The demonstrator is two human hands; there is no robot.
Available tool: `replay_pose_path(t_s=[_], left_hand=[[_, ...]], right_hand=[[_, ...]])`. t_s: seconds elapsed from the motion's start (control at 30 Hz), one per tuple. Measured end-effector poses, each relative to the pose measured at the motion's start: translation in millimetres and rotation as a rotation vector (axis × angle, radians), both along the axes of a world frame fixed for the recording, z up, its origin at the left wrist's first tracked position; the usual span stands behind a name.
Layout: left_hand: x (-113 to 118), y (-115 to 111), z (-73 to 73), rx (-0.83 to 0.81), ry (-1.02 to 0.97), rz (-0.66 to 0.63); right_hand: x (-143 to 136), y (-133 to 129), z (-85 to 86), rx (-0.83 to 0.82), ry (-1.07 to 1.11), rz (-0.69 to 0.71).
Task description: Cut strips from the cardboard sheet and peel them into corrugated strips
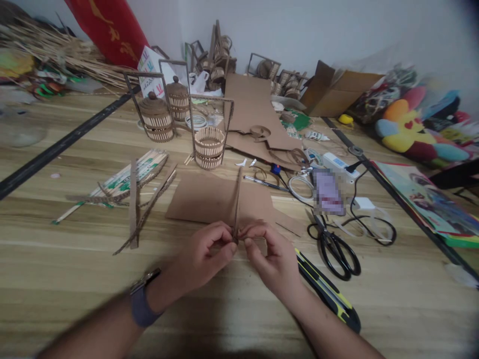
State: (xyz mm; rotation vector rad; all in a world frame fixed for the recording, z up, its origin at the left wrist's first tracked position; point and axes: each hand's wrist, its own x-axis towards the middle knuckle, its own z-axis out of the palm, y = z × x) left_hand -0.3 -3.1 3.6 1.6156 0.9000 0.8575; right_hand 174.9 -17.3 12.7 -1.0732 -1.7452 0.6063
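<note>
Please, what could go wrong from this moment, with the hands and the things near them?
1. The left hand and right hand pinch at the near end of a thin brown strip, so it might bend or tear there.
2. The yellow-and-black cutter lies beside the right forearm, which could knock it; I cannot tell whether its blade is out.
3. The scissors lie close to a black cable, which might snag if they are lifted.

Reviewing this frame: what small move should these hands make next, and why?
Perhaps a small press with the right hand while the left hand steadies the brown strip: both hands' fingertips meet around its near end, and its far end is unheld.
</note>
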Motion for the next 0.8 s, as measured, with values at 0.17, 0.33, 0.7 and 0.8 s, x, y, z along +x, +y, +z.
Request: replay_pose_path(t_s=[0.17,0.33,0.7,0.8], left_hand=[[2.8,2.6,-1.4,-0.16,0.006,-0.032],[3.9,1.9,-2.3,-0.273,0.018,-0.002],[3.0,-3.2,-0.4,-0.158,0.094,-0.025],[2.6,-4.0,1.0,-0.154,0.094,-0.03]], right_hand=[[-1.4,-1.0,0.5,0.219,-0.202,-0.009],[-1.3,-2.0,-7.8,0.351,-0.38,-0.05],[0.4,-3.2,-4.4,0.36,-0.386,-0.071],[1.6,-2.6,-3.7,0.357,-0.378,-0.062]])
